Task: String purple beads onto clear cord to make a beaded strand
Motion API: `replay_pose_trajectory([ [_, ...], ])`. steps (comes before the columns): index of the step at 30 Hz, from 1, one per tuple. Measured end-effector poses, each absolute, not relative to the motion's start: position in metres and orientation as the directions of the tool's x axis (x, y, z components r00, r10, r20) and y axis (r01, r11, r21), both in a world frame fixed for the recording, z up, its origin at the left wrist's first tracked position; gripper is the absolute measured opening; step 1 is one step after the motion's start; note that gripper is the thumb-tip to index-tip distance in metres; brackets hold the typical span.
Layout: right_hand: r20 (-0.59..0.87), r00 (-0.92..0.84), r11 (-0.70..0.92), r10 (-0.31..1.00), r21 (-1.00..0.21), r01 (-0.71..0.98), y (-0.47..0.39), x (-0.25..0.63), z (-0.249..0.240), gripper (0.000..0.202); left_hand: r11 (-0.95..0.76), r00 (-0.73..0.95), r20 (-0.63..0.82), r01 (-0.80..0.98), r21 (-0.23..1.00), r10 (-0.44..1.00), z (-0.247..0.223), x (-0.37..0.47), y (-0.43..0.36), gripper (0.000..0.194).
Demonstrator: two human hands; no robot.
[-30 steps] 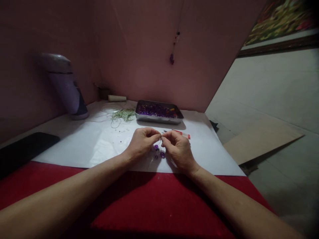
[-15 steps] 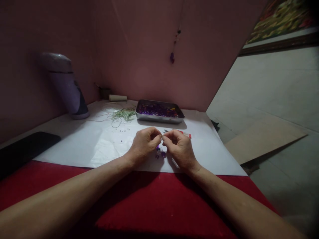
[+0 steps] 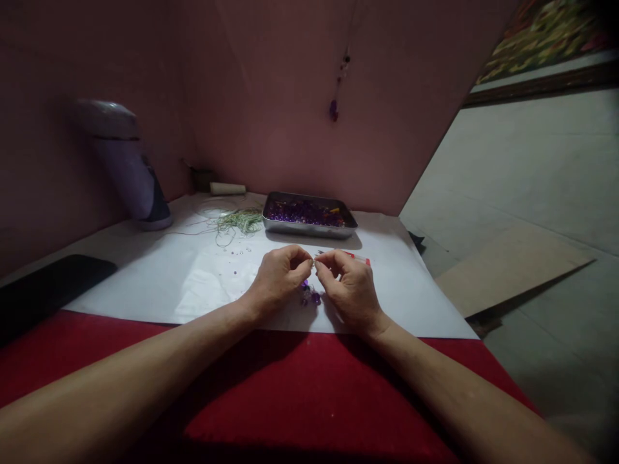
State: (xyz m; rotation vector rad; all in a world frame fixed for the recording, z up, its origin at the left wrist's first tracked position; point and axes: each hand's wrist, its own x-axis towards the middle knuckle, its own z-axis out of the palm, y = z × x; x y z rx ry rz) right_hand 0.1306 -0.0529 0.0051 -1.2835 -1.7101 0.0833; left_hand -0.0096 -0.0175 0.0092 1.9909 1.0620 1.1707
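Over the white paper (image 3: 396, 290), my left hand (image 3: 279, 276) and my right hand (image 3: 349, 283) meet fingertip to fingertip, thumb and forefinger pinched on each. Between the tips shows a tiny pale bit, too small to name. Just beneath them is a small strand of purple and clear beads (image 3: 315, 298), its upper part running up behind my left fingers. Behind my right hand lies a red-handled pointed tool (image 3: 358, 258), partly covered. A metal tray (image 3: 309, 229) of purple beads stands beyond both hands.
Tangled green thread (image 3: 240, 221) and several loose beads lie left of the tray. A pale roll (image 3: 227, 189) is at the back. A purple bottle (image 3: 128, 167) and a dark flat object (image 3: 58, 287) stand at left. Another beaded strand (image 3: 333, 109) hangs on the pink wall.
Both hands stay pinched together in nearly the same place. The beads below have shifted very slightly, and the whole view has moved a little.
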Motion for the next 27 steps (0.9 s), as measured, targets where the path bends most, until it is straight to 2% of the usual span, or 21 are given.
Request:
replay_pose_trajectory([
  [8,0.596,0.027,0.428,0.802,-0.606,0.670,-0.0511,0.1299,0.0054,0.012,-0.499,0.260,0.431,0.329,0.802,0.864,0.0111,-0.0083,-0.0179,0.012],
  [18,0.499,0.091,0.391,0.862,-0.768,0.507,-0.0470,0.1308,0.0018,0.013,-0.497,0.252,0.433,0.326,0.804,0.865,0.0137,-0.0096,-0.0185,0.012],
  [24,0.476,0.083,0.391,0.876,-0.799,0.457,-0.0478,0.1293,0.0020,0.013,-0.400,0.303,0.339,0.165,0.902,0.891,0.0118,-0.0081,-0.0167,0.012],
  [27,0.481,0.079,0.398,0.873,-0.797,0.454,-0.0478,0.1297,0.0018,0.012,-0.377,0.297,0.324,0.143,0.915,0.899,0.0111,-0.0077,-0.0157,0.010],
])
